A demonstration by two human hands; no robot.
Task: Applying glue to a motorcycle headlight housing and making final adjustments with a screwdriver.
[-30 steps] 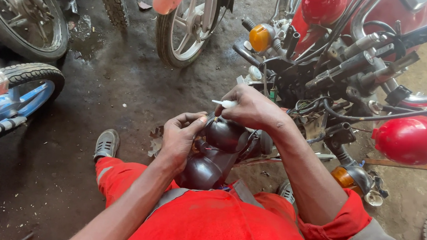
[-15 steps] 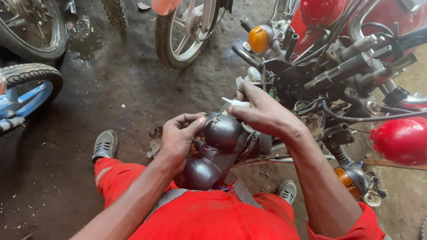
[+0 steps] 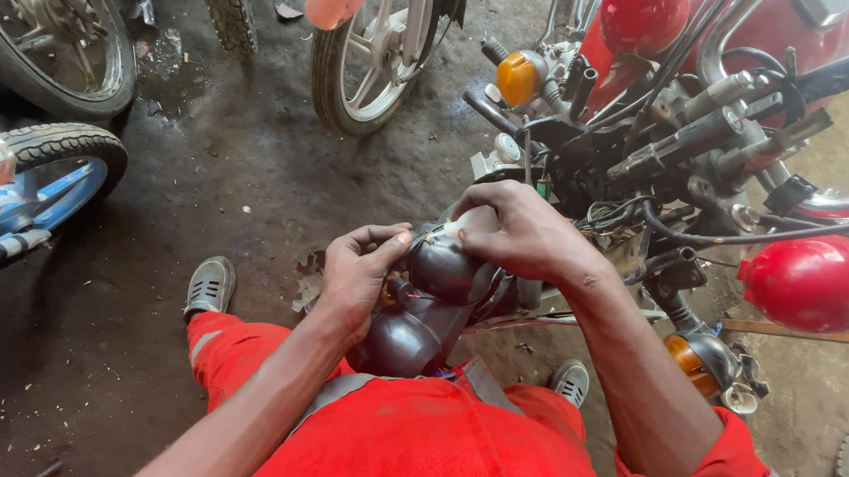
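Observation:
A dark, rounded, glossy motorcycle housing (image 3: 430,299) with wires running out of it rests against my lap. My left hand (image 3: 357,276) grips its left side, thumb pressed near the top edge. My right hand (image 3: 519,233) is closed over its upper right part, the fingers pinching a small pale piece at the top. Just beyond my hands stands a red motorcycle (image 3: 692,118) with its front stripped, showing loose cables, handlebar and orange indicators.
A spoked front wheel (image 3: 373,56) stands ahead on the dark oily floor. More wheels (image 3: 46,28) and a blue bike (image 3: 24,191) are at the left. A red round cover (image 3: 818,281) hangs at the right. My grey shoes (image 3: 210,285) rest on the floor.
My right hand has slid slightly down and left over the top of the housing. My left hand keeps its grip and shifts a little.

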